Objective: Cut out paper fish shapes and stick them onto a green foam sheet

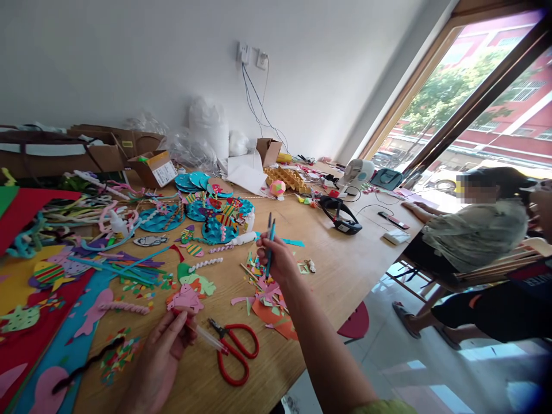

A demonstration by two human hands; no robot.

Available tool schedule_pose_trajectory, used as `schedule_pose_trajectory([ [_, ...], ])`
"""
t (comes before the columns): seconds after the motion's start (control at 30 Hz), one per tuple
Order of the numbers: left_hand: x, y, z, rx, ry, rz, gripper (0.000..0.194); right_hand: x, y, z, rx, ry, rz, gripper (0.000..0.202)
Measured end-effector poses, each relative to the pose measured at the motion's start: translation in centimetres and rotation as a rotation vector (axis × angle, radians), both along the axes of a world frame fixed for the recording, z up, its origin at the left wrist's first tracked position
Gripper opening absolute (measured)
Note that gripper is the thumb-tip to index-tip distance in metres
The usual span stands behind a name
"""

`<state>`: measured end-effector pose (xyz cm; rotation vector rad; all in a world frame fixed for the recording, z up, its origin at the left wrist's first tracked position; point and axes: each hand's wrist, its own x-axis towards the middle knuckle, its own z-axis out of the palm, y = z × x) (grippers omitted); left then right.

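Observation:
My left hand point(166, 351) is low over the near table edge, its fingers closed on a red-capped pen point(209, 338) with a clear barrel. Red-handled scissors point(236, 351) lie open-bladed just right of it, partly under the pen's end. Pink paper fish shapes point(185, 298) lie just beyond the left fingertips. Further right, my right hand point(276, 256) grips blue pens point(270, 241) upright, above colourful paper scraps point(269, 299). Blue paper discs decorated with fish point(222, 224) lie beyond, beside a white glue bottle point(250, 220).
Pipe cleaners and coloured sheets point(52, 322) cover the left side. Boxes point(155, 168) and plastic bags stand along the wall. A black strapped headset point(340, 215), white fan point(357, 171) and phone point(393, 219) are to the right, where a person point(478, 230) sits.

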<state>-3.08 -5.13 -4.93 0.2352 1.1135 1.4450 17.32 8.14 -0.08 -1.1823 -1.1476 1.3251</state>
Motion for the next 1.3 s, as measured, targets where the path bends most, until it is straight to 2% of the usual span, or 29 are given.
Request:
schedule_pose_trajectory([
  [0.1,0.0,0.1,0.1,-0.006,-0.001,0.013,0.044,-2.1,-1.2,-2.5,-0.111,-0.122,0.116,0.013],
  [0.2,0.0,0.2,0.1,0.004,-0.010,0.015,0.044,-3.9,-2.1,-5.1,-0.189,-0.316,0.161,0.014],
  [0.3,-0.1,0.2,-0.1,0.016,-0.023,0.010,0.043,-4.9,-2.3,-6.4,-0.200,-0.565,0.177,0.019],
  [0.37,-0.2,0.2,-0.3,0.018,-0.028,0.009,0.043,-5.2,-2.3,-6.4,-0.163,-0.728,0.167,0.022],
  [0.53,-0.2,0.2,-0.4,0.009,-0.018,0.014,0.045,-5.7,-2.1,-5.0,-0.087,-1.055,0.185,0.023],
  [0.8,-0.2,0.1,-0.8,0.030,-0.005,0.004,0.041,-6.7,-1.4,-3.5,0.047,-1.290,0.222,0.027],
  [0.9,-0.2,0.1,-0.9,0.022,-0.004,0.010,0.041,-5.7,-2.4,-2.6,0.156,-1.311,0.249,0.028],
  [1.0,-0.2,0.3,-0.8,-0.006,-0.006,0.029,0.043,-3.4,-4.6,-2.4,0.286,-1.305,0.324,0.031],
  [1.17,-0.1,0.5,-0.6,-0.025,-0.004,0.016,0.044,0.9,-7.1,-5.2,0.511,-1.368,0.447,0.032],
  [1.3,-0.1,0.3,-0.7,-0.041,-0.003,0.019,0.045,3.3,-5.5,-7.1,0.577,-1.341,0.423,0.032],
])
